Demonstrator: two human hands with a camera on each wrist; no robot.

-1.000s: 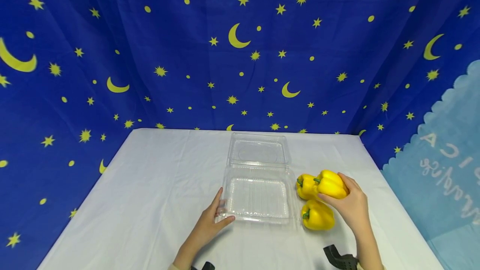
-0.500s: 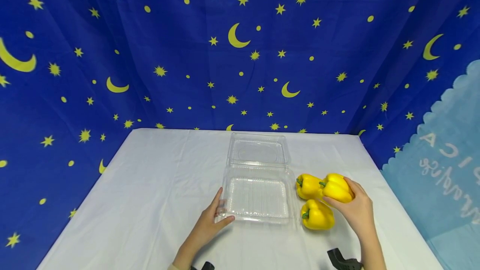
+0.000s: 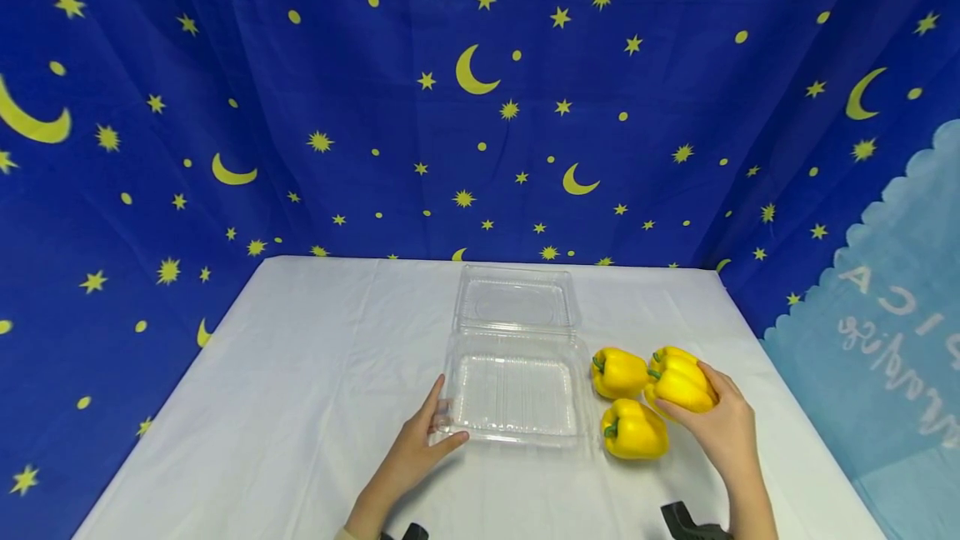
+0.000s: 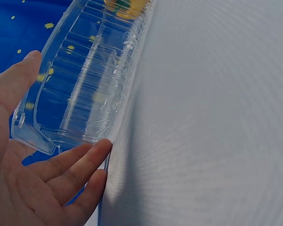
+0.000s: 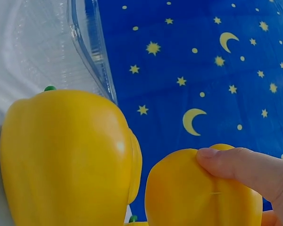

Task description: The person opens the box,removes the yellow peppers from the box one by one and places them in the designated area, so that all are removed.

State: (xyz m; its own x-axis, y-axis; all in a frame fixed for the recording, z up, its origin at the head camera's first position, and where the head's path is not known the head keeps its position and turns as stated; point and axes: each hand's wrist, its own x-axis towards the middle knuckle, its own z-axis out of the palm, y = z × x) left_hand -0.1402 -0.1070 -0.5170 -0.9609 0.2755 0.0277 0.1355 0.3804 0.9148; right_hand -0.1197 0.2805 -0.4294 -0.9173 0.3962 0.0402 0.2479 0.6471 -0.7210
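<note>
My right hand point(image 3: 723, 432) grips a yellow bell pepper point(image 3: 686, 388) between thumb and fingers, at the right of the table. Another yellow pepper point(image 3: 671, 354) shows just behind the held one, partly hidden by it. To their left lies a yellow pepper point(image 3: 619, 372), and nearer the front sits one more yellow pepper point(image 3: 636, 430). In the right wrist view, the thumb point(image 5: 226, 162) presses on the held pepper point(image 5: 193, 193). My left hand point(image 3: 412, 448) rests at the front left corner of a clear plastic clamshell container point(image 3: 513, 442), thumb and fingers spread and fairly straight along it.
The container's lid point(image 3: 517, 300) lies folded back toward the rear edge of the white-covered table point(image 3: 337, 357). A blue curtain point(image 3: 360, 90) with moons and stars hangs behind and at the sides. A light blue cloth point(image 3: 885, 340) hangs at the right.
My right hand has moved right and slightly toward the front with its pepper, away from the left pepper. The pepper behind it now shows. My left hand and the container stay put.
</note>
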